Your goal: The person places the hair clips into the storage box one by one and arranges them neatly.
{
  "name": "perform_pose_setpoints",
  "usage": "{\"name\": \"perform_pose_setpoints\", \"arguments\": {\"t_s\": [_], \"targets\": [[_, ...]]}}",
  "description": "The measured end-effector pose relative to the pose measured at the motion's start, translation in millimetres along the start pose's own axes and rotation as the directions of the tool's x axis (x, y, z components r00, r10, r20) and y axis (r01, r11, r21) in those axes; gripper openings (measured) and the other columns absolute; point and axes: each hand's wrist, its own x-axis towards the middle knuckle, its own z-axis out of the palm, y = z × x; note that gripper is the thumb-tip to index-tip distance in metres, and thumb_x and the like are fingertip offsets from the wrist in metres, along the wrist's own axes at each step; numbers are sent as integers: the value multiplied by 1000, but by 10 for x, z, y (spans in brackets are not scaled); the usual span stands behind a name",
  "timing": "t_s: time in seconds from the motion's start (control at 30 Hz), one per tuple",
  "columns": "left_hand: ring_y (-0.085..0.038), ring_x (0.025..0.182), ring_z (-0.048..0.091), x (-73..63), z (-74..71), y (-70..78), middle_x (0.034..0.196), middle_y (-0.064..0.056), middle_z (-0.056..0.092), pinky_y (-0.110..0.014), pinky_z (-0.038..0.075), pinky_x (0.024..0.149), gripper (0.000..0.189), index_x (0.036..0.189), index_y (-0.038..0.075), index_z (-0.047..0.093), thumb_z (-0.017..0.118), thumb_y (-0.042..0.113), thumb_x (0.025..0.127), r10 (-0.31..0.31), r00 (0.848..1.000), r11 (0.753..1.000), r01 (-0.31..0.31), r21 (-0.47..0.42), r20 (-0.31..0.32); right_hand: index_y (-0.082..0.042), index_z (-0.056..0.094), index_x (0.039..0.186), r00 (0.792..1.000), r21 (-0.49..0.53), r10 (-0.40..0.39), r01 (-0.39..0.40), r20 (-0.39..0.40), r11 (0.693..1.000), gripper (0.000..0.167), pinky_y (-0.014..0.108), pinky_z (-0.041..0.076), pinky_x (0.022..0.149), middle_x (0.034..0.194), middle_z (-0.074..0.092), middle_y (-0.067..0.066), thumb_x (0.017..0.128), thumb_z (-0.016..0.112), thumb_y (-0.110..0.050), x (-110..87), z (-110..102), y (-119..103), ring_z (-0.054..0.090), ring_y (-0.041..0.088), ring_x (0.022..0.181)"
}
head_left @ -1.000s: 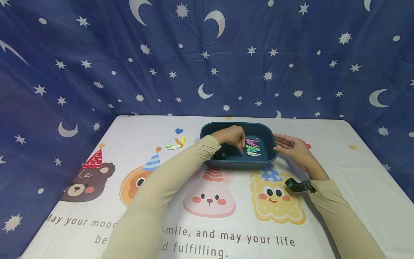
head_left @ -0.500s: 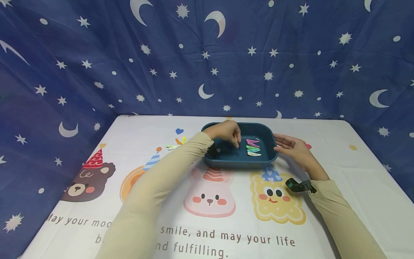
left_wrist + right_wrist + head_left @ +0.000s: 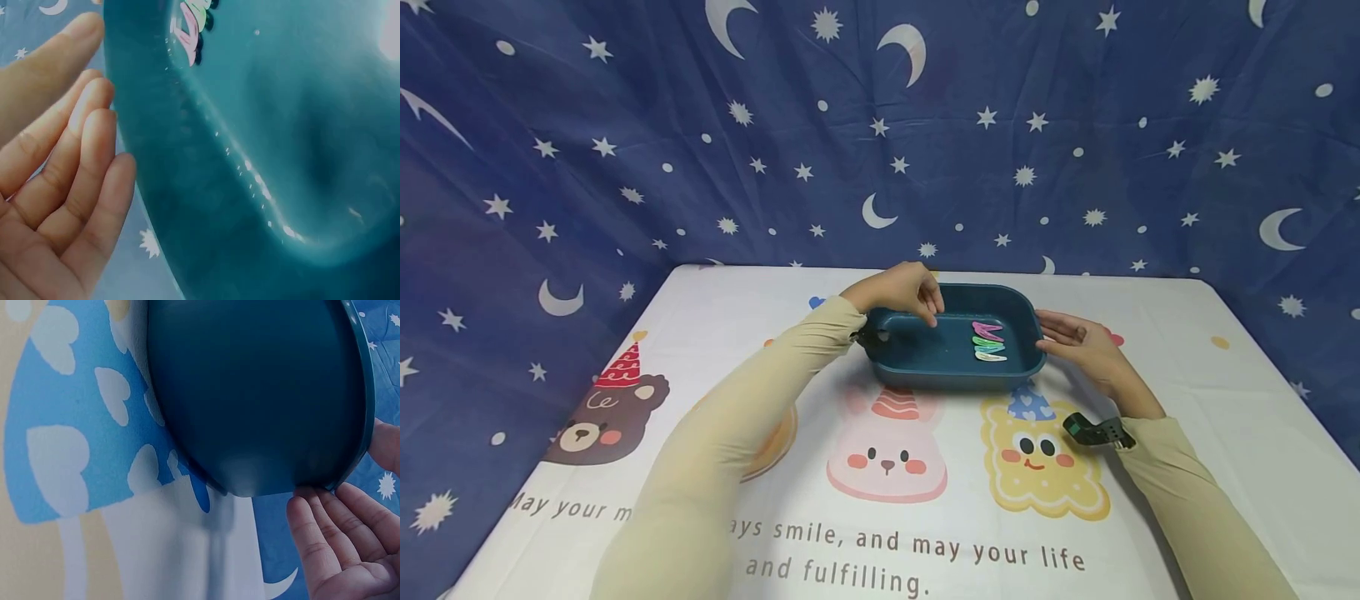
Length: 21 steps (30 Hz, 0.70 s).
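A dark teal plastic basin (image 3: pixel 925 354) lies on the table with several small snap hair clips in a row at its right side. Among them are a pink clip (image 3: pixel 986 330), green and blue ones, and a white clip (image 3: pixel 991 358). My left hand (image 3: pixel 901 287) hovers at the basin's back left rim, fingers loosely bent and nothing between thumb and fingers. Seen from the left wrist, that hand (image 3: pixel 69 181) is beside the rim. My right hand (image 3: pixel 1086 348) rests against the basin's right end, its fingers fairly straight along the outer wall (image 3: pixel 250 425).
A white printed tablecloth (image 3: pixel 1210 400) with cartoon figures covers the table, and a blue star-and-moon curtain (image 3: pixel 955 183) hangs behind. Each wrist carries a black device, such as the right band (image 3: pixel 1097 432). My left sleeve (image 3: pixel 737 417) crosses the table's left half.
My left hand has lifted from beside the clips and moved left and back to the rim. Its sleeve now hides the loose clips on the cloth. The right hand and basin stay put.
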Motion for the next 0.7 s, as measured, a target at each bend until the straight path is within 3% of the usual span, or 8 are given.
{"name": "perform_pose_setpoints", "arguments": {"t_s": [0.27, 0.5, 0.7], "targets": [[-15, 85, 68, -219, -129, -124, 94, -10, 73, -22, 54, 77, 27, 102, 4, 71, 77, 11, 77, -4, 999, 997, 1, -83, -33, 2, 38, 141, 1000, 1, 1, -1, -3, 1000, 65, 8, 46, 84, 142, 39, 27, 87, 67, -21, -5, -9, -2, 53, -19, 99], [-18, 91, 68, -446, -226, -204, 101, -15, 71, -25, 53, 83, 29, 106, 3, 70, 75, 10, 78, -25, 997, 995, 18, -102, -73, 2, 38, 141, 1000, 0, 1, -1, -4, 1000, 64, 8, 46, 83, 143, 38, 27, 88, 67, -19, -7, -7, -10, 53, -18, 100], [-19, 92, 67, -675, -304, -271, 103, -14, 71, -28, 53, 86, 30, 108, 3, 69, 74, 9, 79, -64, 992, 990, 49, -131, -112, 0, 37, 142, 1000, -7, 12, -12, -1, 1000, 63, 7, 46, 84, 143, 39, 24, 88, 66, -17, -16, -5, -22, 54, -9, 110]]}}
